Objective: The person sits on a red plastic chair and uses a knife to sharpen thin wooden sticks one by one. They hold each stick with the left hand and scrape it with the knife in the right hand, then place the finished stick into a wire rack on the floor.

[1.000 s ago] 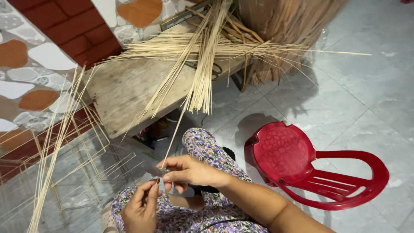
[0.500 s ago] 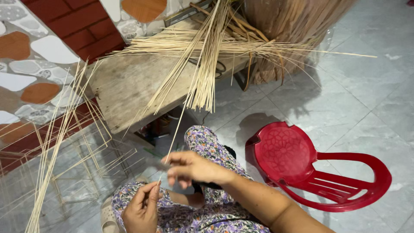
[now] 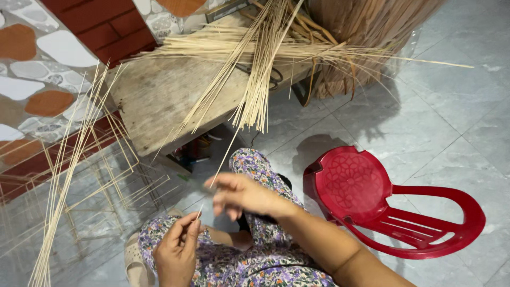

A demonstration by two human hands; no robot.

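Head view only. We see our left hand (image 3: 178,250) low in the frame over the lap, thumb and fingers pinched together on the bottom end of a thin pale stick (image 3: 219,172); grip is clamped on it. The stick runs up and to the right from that pinch, passing just beside our right hand (image 3: 241,195). The right hand hovers above the left, fingers loosely curled and spread; we cannot tell whether its grip touches the stick or holds anything. Both hands sit above knees in floral trousers (image 3: 255,260), with a light sandal (image 3: 135,260) on the tiled floor (image 3: 451,106) at the bottom left.

Ahead of the knees stands a worn wooden surface (image 3: 159,98) against a brick and stone wall (image 3: 48,58). A loose bundle of sticks (image 3: 260,79) lies across it, ends hanging over the near edge. More long sticks (image 3: 64,180) lean at the left, beside a frame of thin sticks (image 3: 111,175) standing on the floor. A red plastic chair (image 3: 382,207) lies tipped on the floor at the right, near the right forearm. A brown fibrous bundle (image 3: 366,32) stands at the top right.
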